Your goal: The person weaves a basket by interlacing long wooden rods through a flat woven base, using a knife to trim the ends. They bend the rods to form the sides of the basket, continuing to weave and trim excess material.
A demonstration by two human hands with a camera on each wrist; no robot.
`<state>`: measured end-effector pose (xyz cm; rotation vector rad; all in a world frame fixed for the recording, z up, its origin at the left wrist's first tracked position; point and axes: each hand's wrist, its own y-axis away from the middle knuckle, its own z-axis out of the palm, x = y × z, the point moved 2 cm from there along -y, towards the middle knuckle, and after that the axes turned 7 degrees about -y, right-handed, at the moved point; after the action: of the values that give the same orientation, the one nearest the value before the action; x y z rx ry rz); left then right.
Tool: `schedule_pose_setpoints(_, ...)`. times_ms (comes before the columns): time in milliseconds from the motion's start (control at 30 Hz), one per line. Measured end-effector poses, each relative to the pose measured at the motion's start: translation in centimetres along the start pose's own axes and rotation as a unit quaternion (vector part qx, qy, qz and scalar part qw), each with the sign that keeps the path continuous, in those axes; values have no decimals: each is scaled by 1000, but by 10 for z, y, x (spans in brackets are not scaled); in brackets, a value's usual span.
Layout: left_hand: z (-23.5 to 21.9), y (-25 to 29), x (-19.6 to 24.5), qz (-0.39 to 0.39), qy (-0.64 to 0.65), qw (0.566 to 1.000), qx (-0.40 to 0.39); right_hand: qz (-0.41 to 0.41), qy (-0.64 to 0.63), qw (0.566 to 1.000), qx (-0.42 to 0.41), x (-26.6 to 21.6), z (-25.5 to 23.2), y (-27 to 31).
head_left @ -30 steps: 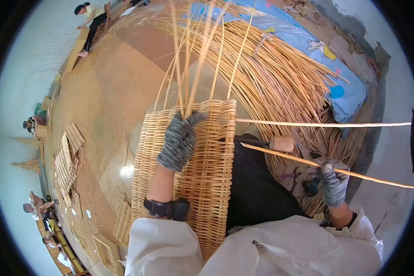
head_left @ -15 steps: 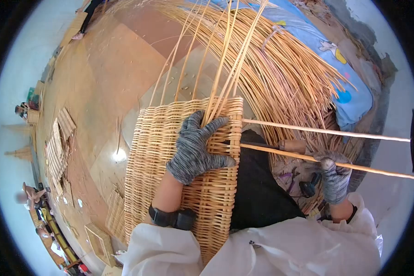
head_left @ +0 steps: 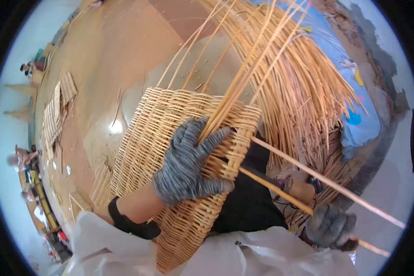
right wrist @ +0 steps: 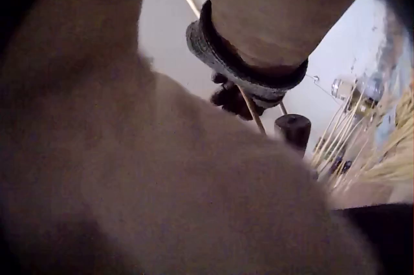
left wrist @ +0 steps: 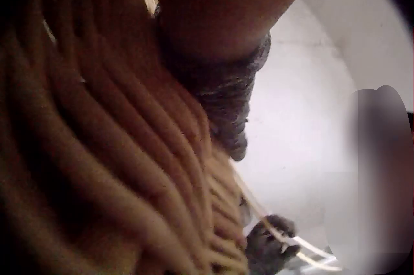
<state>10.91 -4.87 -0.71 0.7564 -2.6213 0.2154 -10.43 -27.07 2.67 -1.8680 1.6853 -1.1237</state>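
Observation:
A woven wicker panel [head_left: 145, 133] lies tilted across the lap. My gloved left hand [head_left: 186, 161] presses on its face near the right edge, fingers spread, with several long rods [head_left: 244, 83] passing between them. My gloved right hand [head_left: 331, 225] has its fingers curled round a tan rod [head_left: 276, 189] that runs to the panel's right edge. Above that rod, a paler rod [head_left: 326, 179] sticks out from the same edge. A wooden handle [head_left: 301, 191] lies behind the tan rod; the right wrist view also shows the handle [right wrist: 294, 133].
A large bundle of loose rods [head_left: 299, 87] lies beyond the panel, beside a blue patterned cloth [head_left: 331, 50]. Woven pieces [head_left: 55, 112] lie on the floor [head_left: 101, 60] at the left. People and low furniture appear along the far left edge.
The panel has turned, its right edge now slanting. My left hand let the rods go from its earlier hold and spread over the weave. My right hand has moved down with the tan rod.

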Motion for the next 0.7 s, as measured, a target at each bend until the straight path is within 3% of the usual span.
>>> schedule_pose_setpoints(67, 1, 4, 1, 10, -1, 1000, 9, 48, -98, 994, -2, 7, 10, 4)
schedule_pose_setpoints(200, 4, -2, 3, 15, 10, 1000, 12, 169, -294, 941, -14, 9, 35, 16)
schedule_pose_setpoints(267, 7, -3, 3, 16, 18, 999, 33, 212, -356, 910, -18, 9, 42, 22)
schedule_pose_setpoints(467, 7, -13, -1, -29, 41, 999, -11, 309, -488, 816, -25, 8, 58, 33)
schedule_pose_setpoints(700, 7, -23, -2, -49, 60, 997, -22, 385, -647, 657, 40, 9, 63, 40)
